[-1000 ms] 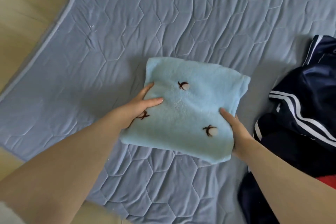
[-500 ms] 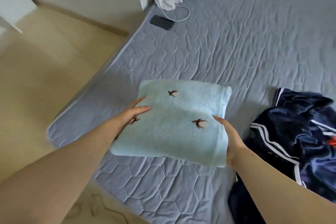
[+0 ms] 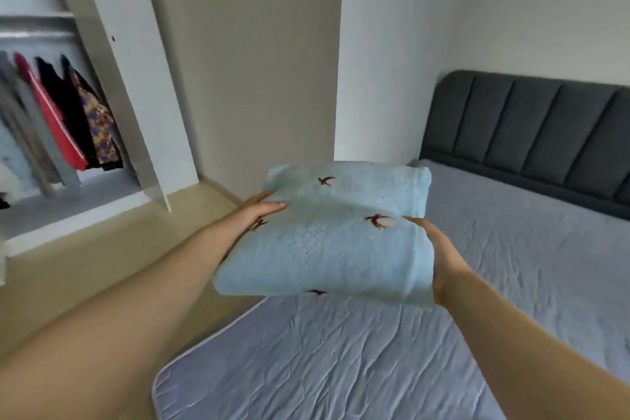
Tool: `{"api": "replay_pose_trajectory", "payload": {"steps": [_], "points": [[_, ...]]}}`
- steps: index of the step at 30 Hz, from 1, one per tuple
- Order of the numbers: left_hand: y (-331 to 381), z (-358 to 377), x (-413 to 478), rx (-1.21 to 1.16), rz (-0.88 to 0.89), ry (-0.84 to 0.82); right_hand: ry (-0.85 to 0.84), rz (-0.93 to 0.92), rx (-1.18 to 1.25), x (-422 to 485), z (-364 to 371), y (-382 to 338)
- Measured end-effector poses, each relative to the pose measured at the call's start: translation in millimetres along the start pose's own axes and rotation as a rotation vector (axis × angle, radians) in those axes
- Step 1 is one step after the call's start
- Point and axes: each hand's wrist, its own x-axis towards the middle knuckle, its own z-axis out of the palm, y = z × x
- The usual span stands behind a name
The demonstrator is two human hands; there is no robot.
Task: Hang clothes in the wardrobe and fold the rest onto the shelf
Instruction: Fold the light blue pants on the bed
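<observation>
Grey quilted bed (image 3: pixel 511 283) fills the right and near side, with a dark padded headboard (image 3: pixel 531 126) far right and an open wardrobe (image 3: pixel 112 78) of hanging clothes (image 3: pixel 64 112) far left. Both hands carry a folded light-blue towel (image 3: pixel 327 242) above the bed's corner: left hand (image 3: pixel 252 215) clasps its left edge, thumb on top; right hand (image 3: pixel 439 249) grips the right edge.

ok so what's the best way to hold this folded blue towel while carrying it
Grip the folded blue towel at its two opposite side edges, coming from underneath, as the left hand and right hand do: it is a soft, floppy bundle needing support below.
</observation>
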Motion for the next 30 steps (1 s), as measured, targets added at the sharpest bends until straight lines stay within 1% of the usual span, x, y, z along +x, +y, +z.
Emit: {"api": "replay_pose_trajectory", "payload": {"steps": [5, 6, 9, 10, 13, 17, 21, 22, 24, 25, 27, 29, 30], "points": [[70.9, -68.7, -28.3, 0.026, 0.089, 0.082, -0.156, -0.066, -0.054, -25.9, 84.3, -56.8], [79.9, -83.7, -36.4, 0.003, 0.108, 0.087, -0.185, -0.084, -0.075, -28.4, 102.4, -62.4], [96.1, -130.2, -62.2, -0.083, 0.12, 0.109, -0.248, -0.232, -0.124, -26.1, 158.5, -69.1], [97.3, -148.6, -69.7, -0.09, 0.119, 0.138, -0.277, -0.232, -0.133, -25.4, 178.9, -66.0], [93.1, -210.5, -89.0, -0.08, 0.129, 0.242, -0.362, -0.127, -0.106, -20.7, 244.7, -46.0], [76.8, -302.9, -112.7, -0.142, 0.103, 0.323, -0.512, -0.041, -0.13, -5.5, 340.8, -11.2], [58.0, -397.8, -130.4, -0.152, 0.079, 0.41, -0.547, -0.119, -0.18, 16.9, 443.2, 24.2], [53.6, -419.7, -134.2, -0.169, 0.07, 0.428, -0.563, -0.096, -0.205, 21.1, 466.8, 32.8], [45.5, -460.2, -140.8, -0.203, 0.051, 0.471, -0.562, 0.026, -0.249, 25.8, 510.8, 51.7], [42.4, -478.7, -143.3, -0.21, 0.048, 0.494, -0.574, 0.081, -0.244, 26.8, 529.9, 59.3], [35.6, -513.5, -145.1, -0.217, 0.053, 0.525, -0.613, 0.136, -0.216, 29.9, 563.5, 71.8], [28.5, -544.1, -144.6, -0.224, 0.042, 0.544, -0.675, 0.225, -0.186, 36.5, 592.2, 83.8], [25.1, -557.1, -143.3, -0.234, 0.036, 0.549, -0.694, 0.239, -0.19, 43.0, 604.6, 88.4]]}}
